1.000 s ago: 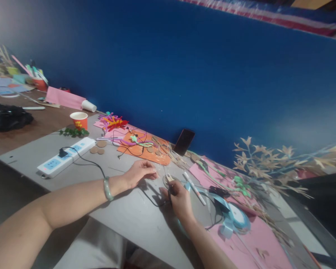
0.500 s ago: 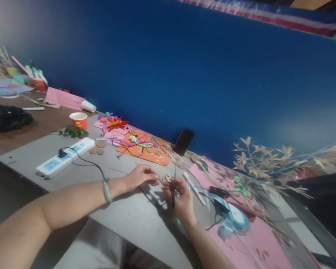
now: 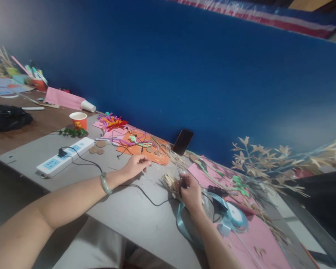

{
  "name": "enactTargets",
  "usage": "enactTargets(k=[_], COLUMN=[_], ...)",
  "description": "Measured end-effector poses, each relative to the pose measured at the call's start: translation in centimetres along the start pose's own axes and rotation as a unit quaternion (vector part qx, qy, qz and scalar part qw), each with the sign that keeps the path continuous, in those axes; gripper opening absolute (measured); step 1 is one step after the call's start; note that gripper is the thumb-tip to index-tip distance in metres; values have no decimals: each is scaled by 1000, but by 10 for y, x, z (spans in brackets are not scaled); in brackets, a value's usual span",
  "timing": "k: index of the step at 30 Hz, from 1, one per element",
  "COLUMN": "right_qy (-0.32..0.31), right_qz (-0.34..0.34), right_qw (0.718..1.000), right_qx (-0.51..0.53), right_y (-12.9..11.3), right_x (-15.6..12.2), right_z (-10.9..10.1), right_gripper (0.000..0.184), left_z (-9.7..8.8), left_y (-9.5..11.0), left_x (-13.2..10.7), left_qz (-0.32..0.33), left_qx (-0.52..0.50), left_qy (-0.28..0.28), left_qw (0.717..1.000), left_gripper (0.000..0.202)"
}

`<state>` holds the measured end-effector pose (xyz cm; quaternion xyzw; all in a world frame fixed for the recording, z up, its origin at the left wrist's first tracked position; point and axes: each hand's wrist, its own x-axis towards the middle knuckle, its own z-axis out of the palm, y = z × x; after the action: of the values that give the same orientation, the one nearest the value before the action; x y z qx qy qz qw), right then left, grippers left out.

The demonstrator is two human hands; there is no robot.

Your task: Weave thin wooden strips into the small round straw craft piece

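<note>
My left hand (image 3: 136, 167) is above the grey board by the orange sheet (image 3: 156, 158), thumb and fingers pinched together. Anything between those fingertips is too small to make out. Dark-handled scissors (image 3: 182, 182) sit in my right hand (image 3: 192, 192), their blades pointing away from me and partly lost against the clutter. A cream bundle of string or raffia (image 3: 169, 182) lies just left of that hand. Light blue ribbon (image 3: 182, 220) loops beneath my right wrist, and its spool (image 3: 236, 216) rests farther right.
A white power strip (image 3: 65, 157) with a black cable (image 3: 145, 194) lies to the left, near a red paper cup (image 3: 78, 121). Toward the blue wall stand a phone (image 3: 183, 141) and bright pipe cleaners (image 3: 112, 121). Dried leafy branches (image 3: 254, 160) reach in from the right.
My hands have separated: the left moved away toward the orange sheet, the right moved slightly right with the scissors. The cream bundle is now in plain sight between them.
</note>
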<state>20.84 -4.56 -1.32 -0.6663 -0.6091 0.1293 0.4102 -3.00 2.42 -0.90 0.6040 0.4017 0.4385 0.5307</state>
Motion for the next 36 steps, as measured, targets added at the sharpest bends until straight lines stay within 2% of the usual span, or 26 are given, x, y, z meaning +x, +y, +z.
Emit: enactTargets(k=[4, 7, 10, 14, 18, 21, 23, 26, 29, 32, 34, 36], right_qy=[-6, 30, 67, 81, 81, 74, 72, 68, 65, 68, 68, 56], right_qz=[23, 18, -7, -30, -29, -34, -43, -51, -55, -59, -57, -49], right_qw=[999, 999, 998, 996, 996, 997, 996, 996, 996, 996, 996, 997], right_qx=[-41, -12, 7, 1, -11, -12, -14, -19, -16, -7, 4, 35], right_y=[6, 1, -7, -13, -12, -11, -11, -13, -15, -15, -14, -14], right_x=[3, 1, -2, -5, -8, -9, -9, -10, -11, -13, -14, -16], right_z=[0, 0, 0, 2, 6, 8, 9, 10, 11, 12, 13, 14], right_gripper=[27, 30, 29, 28, 26, 24, 23, 21, 21, 21, 22, 22], left_z=[-14, -24, -35, -47, -46, -42, -39, -36, -34, -35, -36, -35], left_y=[-2, -6, -10, -9, 3, 13, 18, 20, 19, 18, 19, 18], left_x=[13, 22, 29, 31, 24, 15, 10, 6, 6, 7, 9, 10], left_qz=[45, 68, 72, 33, -52, -42, -38, -66, -82, -79, -79, -70], left_qx=[72, 123, 216, 358, 458, 509, 533, 547, 543, 522, 473, 380], left_qy=[56, 85, 86, 43, -65, -121, -123, -134, -151, -144, -139, -144], left_qw=[995, 986, 970, 932, 885, 851, 836, 823, 822, 837, 866, 911], left_gripper=[22, 21, 19, 24, 26, 24, 17, 11, 11, 12, 11, 12])
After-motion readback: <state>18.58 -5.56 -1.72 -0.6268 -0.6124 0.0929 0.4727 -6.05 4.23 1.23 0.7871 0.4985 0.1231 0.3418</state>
